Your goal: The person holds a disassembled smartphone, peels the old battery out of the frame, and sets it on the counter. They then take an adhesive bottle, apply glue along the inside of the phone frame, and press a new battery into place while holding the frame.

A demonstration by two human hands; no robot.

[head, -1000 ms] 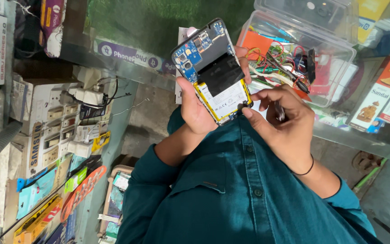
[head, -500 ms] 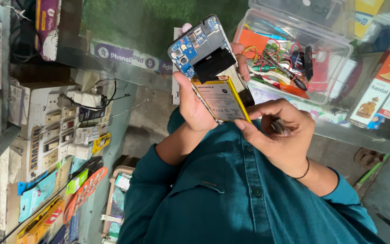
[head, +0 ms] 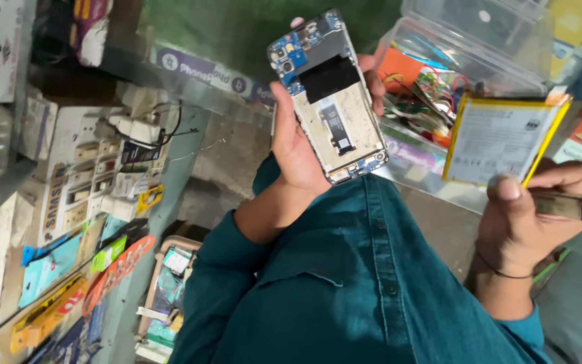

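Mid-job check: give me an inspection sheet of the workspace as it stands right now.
Surface: glass counter, partly bare.
Job's things: opened phone with back cover off and an empty battery bay; flat battery out of it, edged in yellow.
Clutter: clear plastic box of small parts.
Grippers: left hand grips the phone; right hand holds the battery and a slim tool.
Cables: coloured wires in the box; black leads at the switch boards.
Surroundings: packaged accessories on the left racks.
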